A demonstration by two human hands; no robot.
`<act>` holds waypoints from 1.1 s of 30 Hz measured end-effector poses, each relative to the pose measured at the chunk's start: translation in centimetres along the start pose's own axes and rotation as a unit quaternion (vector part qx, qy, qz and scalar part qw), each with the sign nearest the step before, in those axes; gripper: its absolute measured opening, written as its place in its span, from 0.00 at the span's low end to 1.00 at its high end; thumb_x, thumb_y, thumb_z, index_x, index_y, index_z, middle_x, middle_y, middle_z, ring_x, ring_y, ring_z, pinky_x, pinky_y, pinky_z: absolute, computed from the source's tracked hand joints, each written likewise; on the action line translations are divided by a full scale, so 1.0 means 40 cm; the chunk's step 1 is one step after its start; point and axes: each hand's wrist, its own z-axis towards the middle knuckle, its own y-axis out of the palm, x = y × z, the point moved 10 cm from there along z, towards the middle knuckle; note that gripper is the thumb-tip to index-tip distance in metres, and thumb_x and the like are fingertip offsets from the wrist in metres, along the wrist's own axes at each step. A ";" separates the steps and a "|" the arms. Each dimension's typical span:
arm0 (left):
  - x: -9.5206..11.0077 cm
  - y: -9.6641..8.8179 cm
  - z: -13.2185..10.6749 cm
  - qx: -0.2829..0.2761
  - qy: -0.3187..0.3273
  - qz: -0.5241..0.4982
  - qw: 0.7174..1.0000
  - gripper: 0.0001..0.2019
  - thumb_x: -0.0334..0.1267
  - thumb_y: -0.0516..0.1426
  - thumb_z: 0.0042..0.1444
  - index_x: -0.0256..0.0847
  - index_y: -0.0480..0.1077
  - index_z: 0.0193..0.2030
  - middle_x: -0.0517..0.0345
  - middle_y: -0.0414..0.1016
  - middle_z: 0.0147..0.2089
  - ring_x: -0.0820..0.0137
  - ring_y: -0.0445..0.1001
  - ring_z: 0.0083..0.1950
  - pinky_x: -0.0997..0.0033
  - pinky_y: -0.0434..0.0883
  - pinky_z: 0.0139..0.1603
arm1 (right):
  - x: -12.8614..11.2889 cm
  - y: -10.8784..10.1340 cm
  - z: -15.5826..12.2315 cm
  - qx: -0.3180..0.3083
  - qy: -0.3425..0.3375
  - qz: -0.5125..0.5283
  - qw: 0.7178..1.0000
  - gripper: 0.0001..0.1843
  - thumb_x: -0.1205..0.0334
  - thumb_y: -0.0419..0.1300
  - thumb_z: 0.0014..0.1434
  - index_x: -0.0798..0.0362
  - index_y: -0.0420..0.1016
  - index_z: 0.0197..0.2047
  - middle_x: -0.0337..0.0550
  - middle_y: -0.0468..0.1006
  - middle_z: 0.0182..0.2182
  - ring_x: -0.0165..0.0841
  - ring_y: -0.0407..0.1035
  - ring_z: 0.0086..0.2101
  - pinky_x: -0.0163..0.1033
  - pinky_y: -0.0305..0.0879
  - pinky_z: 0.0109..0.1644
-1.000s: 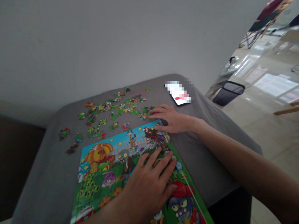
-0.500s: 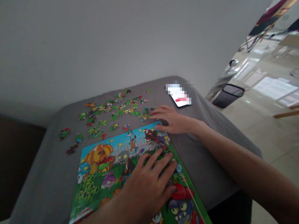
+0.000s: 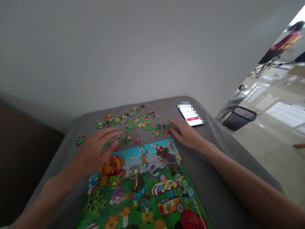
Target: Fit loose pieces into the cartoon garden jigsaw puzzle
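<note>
A colourful cartoon jigsaw picture board (image 3: 145, 187) lies on a grey cloth-covered table (image 3: 214, 178) in front of me. Beyond its far edge, loose puzzle pieces (image 3: 133, 122) are scattered over the cloth. My left hand (image 3: 97, 149) reaches out flat, fingers stretched apart, over the pieces at the board's far left corner. My right hand (image 3: 186, 133) lies flat on the cloth beside the board's far right corner, fingers extended and touching the nearest loose pieces. Neither hand holds anything.
A phone (image 3: 190, 115) with a lit screen lies at the table's far right corner. A pale wall stands behind the table. To the right, a black mesh bin (image 3: 239, 117) sits on a shiny tiled floor, with a folding stand further back.
My left hand left the middle of the picture board and moved to its far left corner, over the loose pieces. The view tilted and shifted, and my right hand stayed near the far right corner.
</note>
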 end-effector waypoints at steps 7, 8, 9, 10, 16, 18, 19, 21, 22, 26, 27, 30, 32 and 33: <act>-0.252 0.088 -0.044 -0.031 -0.155 0.033 0.987 0.23 0.48 0.44 0.67 0.40 0.73 0.56 0.50 0.71 0.64 0.56 0.68 0.66 0.53 0.61 0.69 | 0.030 0.048 0.003 -0.019 0.007 0.015 1.000 0.20 0.64 0.48 0.69 0.53 0.72 0.60 0.55 0.76 0.55 0.46 0.67 0.56 0.59 0.61 0.63; -0.257 0.092 -0.045 -0.036 -0.158 0.022 0.987 0.23 0.48 0.44 0.67 0.40 0.73 0.56 0.50 0.70 0.64 0.57 0.67 0.66 0.55 0.60 0.69 | 0.033 0.051 0.004 -0.019 0.009 0.016 1.000 0.21 0.65 0.47 0.69 0.53 0.72 0.60 0.54 0.76 0.55 0.45 0.67 0.56 0.59 0.61 0.63; -0.259 0.094 -0.044 -0.038 -0.160 0.012 0.986 0.24 0.49 0.44 0.66 0.40 0.73 0.56 0.50 0.70 0.64 0.58 0.67 0.66 0.57 0.59 0.70 | 0.035 0.052 0.005 -0.018 0.011 0.020 1.000 0.21 0.66 0.46 0.69 0.53 0.72 0.59 0.54 0.75 0.55 0.45 0.67 0.56 0.59 0.61 0.64; -0.258 0.094 -0.044 -0.039 -0.160 0.002 0.986 0.24 0.49 0.44 0.66 0.40 0.73 0.56 0.50 0.70 0.64 0.58 0.67 0.66 0.57 0.59 0.70 | 0.036 0.050 0.006 -0.017 0.013 0.024 0.999 0.21 0.67 0.46 0.69 0.53 0.73 0.59 0.54 0.75 0.55 0.44 0.67 0.56 0.59 0.61 0.64; -0.254 0.110 -0.054 -0.036 -0.155 -0.034 0.987 0.26 0.51 0.44 0.66 0.38 0.69 0.61 0.47 0.69 0.65 0.57 0.65 0.67 0.54 0.58 0.69 | 0.021 0.019 0.004 -0.006 0.011 0.035 0.999 0.13 0.67 0.50 0.68 0.53 0.75 0.47 0.53 0.76 0.47 0.42 0.70 0.51 0.54 0.66 0.59; -0.254 0.111 -0.057 -0.025 -0.156 -0.036 0.987 0.25 0.51 0.45 0.67 0.39 0.68 0.61 0.48 0.70 0.64 0.57 0.66 0.66 0.55 0.59 0.69 | 0.008 0.018 0.001 -0.012 0.001 0.032 0.999 0.12 0.64 0.52 0.68 0.53 0.76 0.48 0.53 0.76 0.47 0.42 0.69 0.50 0.54 0.66 0.59; -0.252 0.112 -0.058 -0.023 -0.154 -0.037 0.987 0.25 0.51 0.45 0.66 0.39 0.68 0.61 0.48 0.70 0.64 0.58 0.66 0.66 0.56 0.58 0.69 | 0.002 0.021 0.000 -0.015 -0.005 0.027 1.000 0.13 0.63 0.53 0.68 0.53 0.75 0.50 0.53 0.75 0.48 0.43 0.69 0.52 0.55 0.65 0.60; -0.246 0.116 -0.059 -0.028 -0.153 -0.036 0.987 0.24 0.51 0.45 0.67 0.40 0.68 0.61 0.50 0.69 0.65 0.58 0.65 0.67 0.57 0.58 0.70 | -0.005 0.032 -0.002 -0.022 -0.012 0.016 1.000 0.16 0.61 0.53 0.69 0.52 0.73 0.56 0.53 0.74 0.53 0.43 0.67 0.55 0.56 0.62 0.62; -0.243 0.117 -0.059 -0.032 -0.154 -0.035 0.987 0.24 0.50 0.45 0.67 0.41 0.68 0.61 0.50 0.69 0.66 0.58 0.65 0.67 0.57 0.57 0.70 | -0.004 0.039 -0.002 -0.023 -0.011 0.009 1.000 0.18 0.60 0.52 0.69 0.51 0.72 0.59 0.53 0.74 0.55 0.43 0.66 0.56 0.56 0.61 0.63; -0.224 0.114 -0.058 -0.037 -0.153 -0.027 0.987 0.24 0.50 0.45 0.67 0.41 0.68 0.62 0.50 0.67 0.67 0.57 0.64 0.68 0.55 0.57 0.70 | 0.032 0.052 0.006 0.010 0.041 -0.023 0.999 0.22 0.56 0.53 0.69 0.51 0.70 0.63 0.52 0.74 0.57 0.46 0.65 0.58 0.59 0.59 0.65; -0.219 0.112 -0.057 -0.037 -0.154 -0.025 0.987 0.24 0.49 0.45 0.67 0.41 0.68 0.62 0.50 0.67 0.67 0.57 0.64 0.68 0.55 0.58 0.69 | 0.044 0.053 0.009 0.022 0.055 -0.030 0.998 0.22 0.55 0.54 0.68 0.51 0.71 0.62 0.54 0.74 0.57 0.48 0.65 0.58 0.60 0.58 0.64; -0.210 0.110 -0.055 -0.042 -0.159 -0.020 0.986 0.24 0.48 0.45 0.67 0.40 0.68 0.62 0.49 0.67 0.68 0.55 0.63 0.68 0.52 0.58 0.68 | 0.066 0.058 0.018 0.038 0.070 -0.036 0.996 0.20 0.54 0.56 0.66 0.51 0.75 0.57 0.55 0.75 0.56 0.50 0.65 0.57 0.61 0.58 0.63; -0.204 0.113 -0.054 -0.048 -0.158 -0.020 0.986 0.24 0.48 0.45 0.67 0.40 0.68 0.63 0.49 0.66 0.68 0.54 0.63 0.68 0.52 0.59 0.68 | 0.072 0.057 0.024 0.044 0.069 -0.031 0.996 0.17 0.55 0.57 0.65 0.51 0.78 0.53 0.54 0.77 0.54 0.49 0.67 0.56 0.60 0.59 0.62; -0.202 0.115 -0.054 -0.048 -0.156 -0.020 0.986 0.24 0.48 0.45 0.67 0.40 0.68 0.63 0.49 0.66 0.68 0.54 0.64 0.68 0.51 0.59 0.68 | 0.074 0.056 0.026 0.048 0.067 -0.027 0.996 0.16 0.56 0.57 0.65 0.51 0.78 0.51 0.53 0.77 0.52 0.48 0.68 0.55 0.58 0.60 0.62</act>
